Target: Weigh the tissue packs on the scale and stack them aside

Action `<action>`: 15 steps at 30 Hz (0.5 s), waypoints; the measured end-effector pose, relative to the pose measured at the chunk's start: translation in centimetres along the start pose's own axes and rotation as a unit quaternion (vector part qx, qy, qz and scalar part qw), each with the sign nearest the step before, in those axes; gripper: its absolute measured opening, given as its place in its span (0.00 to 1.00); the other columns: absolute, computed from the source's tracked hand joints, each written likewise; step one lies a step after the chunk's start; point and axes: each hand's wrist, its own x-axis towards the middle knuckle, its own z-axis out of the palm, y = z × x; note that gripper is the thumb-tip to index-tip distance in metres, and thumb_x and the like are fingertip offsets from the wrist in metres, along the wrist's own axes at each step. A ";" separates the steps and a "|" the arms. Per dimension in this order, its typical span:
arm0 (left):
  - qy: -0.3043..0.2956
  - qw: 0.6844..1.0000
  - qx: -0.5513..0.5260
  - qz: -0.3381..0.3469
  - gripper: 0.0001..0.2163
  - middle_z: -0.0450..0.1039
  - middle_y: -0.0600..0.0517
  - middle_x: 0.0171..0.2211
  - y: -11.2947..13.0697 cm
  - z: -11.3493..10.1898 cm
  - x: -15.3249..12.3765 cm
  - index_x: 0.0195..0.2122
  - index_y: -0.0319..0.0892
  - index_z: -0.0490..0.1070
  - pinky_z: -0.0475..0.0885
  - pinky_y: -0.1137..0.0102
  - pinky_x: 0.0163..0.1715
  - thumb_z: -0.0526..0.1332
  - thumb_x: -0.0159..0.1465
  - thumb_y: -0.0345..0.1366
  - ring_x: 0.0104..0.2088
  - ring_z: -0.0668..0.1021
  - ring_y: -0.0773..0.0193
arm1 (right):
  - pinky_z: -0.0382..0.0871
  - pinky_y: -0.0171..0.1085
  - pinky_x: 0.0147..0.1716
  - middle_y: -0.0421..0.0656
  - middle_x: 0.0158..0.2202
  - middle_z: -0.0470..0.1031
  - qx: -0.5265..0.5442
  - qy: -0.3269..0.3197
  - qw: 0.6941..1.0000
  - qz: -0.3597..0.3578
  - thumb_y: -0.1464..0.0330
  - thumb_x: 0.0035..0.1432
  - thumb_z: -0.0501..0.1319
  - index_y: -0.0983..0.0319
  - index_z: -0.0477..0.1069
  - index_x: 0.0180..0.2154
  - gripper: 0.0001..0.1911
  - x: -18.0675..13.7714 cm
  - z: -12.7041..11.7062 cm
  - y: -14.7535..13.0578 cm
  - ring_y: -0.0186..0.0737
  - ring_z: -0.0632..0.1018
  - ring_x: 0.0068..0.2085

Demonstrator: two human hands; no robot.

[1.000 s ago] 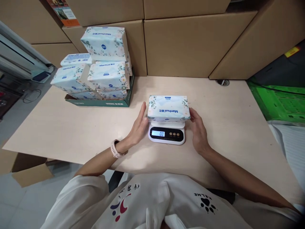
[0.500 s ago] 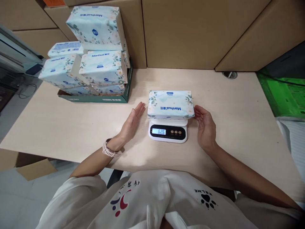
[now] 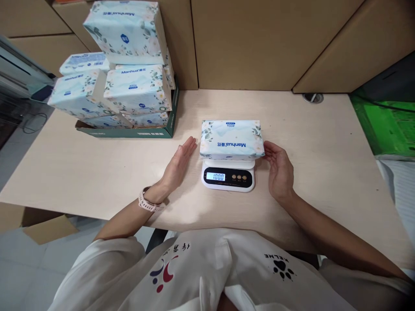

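A pack of tissues (image 3: 232,138) in pale blue floral wrapping lies on a small white kitchen scale (image 3: 228,176), its printed name upside down to me. The lit display of the scale reads about 100.0. To the left of the pack, my left hand (image 3: 180,163) rests on its edge on the table, fingers stretched out, a short gap from the pack. On the other side is my right hand (image 3: 279,170), its fingers loosely curved and apart, with the fingertips right by the pack's right end; whether they touch it I cannot tell. Neither hand holds anything.
On the table's (image 3: 311,142) back left, a green shallow carton (image 3: 129,133) holds several stacked tissue packs (image 3: 138,90). Tall brown cardboard boxes (image 3: 243,47) line the back edge. A cable hole (image 3: 313,98) is at the back right, with a bright green item (image 3: 394,129) beyond the right edge.
The scale's display has gone from about 62.6 to about 100.0. The view has shifted slightly; both hands and the tissue pack keep their places.
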 end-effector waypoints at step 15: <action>0.017 1.000 -0.009 -0.003 0.34 0.60 0.50 0.78 -0.1 0.0 0.0 0.68 0.49 0.72 0.49 0.49 0.82 0.57 0.70 0.67 0.81 0.55 0.45 | 0.74 0.56 0.66 0.46 0.59 0.82 -0.016 -0.012 1.000 -0.014 0.46 0.73 0.55 0.53 0.77 0.58 0.26 -0.1 -0.1 -0.1 0.48 0.82 0.59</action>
